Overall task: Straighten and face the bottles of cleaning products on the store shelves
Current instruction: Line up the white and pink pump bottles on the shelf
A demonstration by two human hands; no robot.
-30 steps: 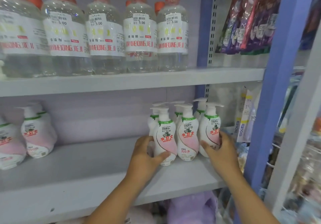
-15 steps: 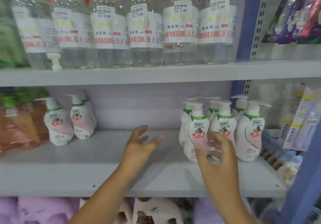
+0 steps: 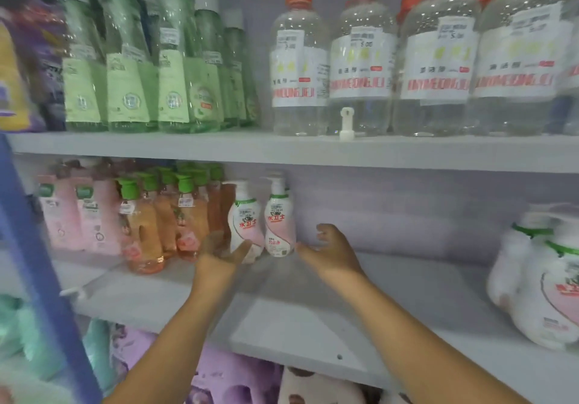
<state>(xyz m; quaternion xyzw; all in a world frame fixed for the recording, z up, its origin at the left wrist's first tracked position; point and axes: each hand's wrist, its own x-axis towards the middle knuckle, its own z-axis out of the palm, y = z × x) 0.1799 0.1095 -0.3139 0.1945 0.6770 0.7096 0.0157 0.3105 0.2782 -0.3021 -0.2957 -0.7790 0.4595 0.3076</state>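
Note:
Two white-and-pink pump bottles stand side by side on the middle shelf (image 3: 282, 303): the left pump bottle (image 3: 245, 221) and the right pump bottle (image 3: 279, 225), labels facing out. My left hand (image 3: 224, 251) reaches in just below and left of the left bottle, fingers spread, its fingertips at the bottle's base. My right hand (image 3: 332, 250) hovers just right of the right bottle, fingers loosely bent and holding nothing. A second group of the same pump bottles (image 3: 539, 281) stands at the shelf's right end.
Orange bottles with green caps (image 3: 147, 225) and pink bottles (image 3: 72, 215) crowd the shelf to the left. The upper shelf (image 3: 313, 149) carries green bottles (image 3: 131, 68) and clear orange-capped bottles (image 3: 360, 58). A blue upright (image 3: 34, 262) stands at the left. Purple packs (image 3: 225, 375) lie below.
The view has swung left. Both hands left the right-hand bottle group and moved left along the shelf to the pair of pump bottles.

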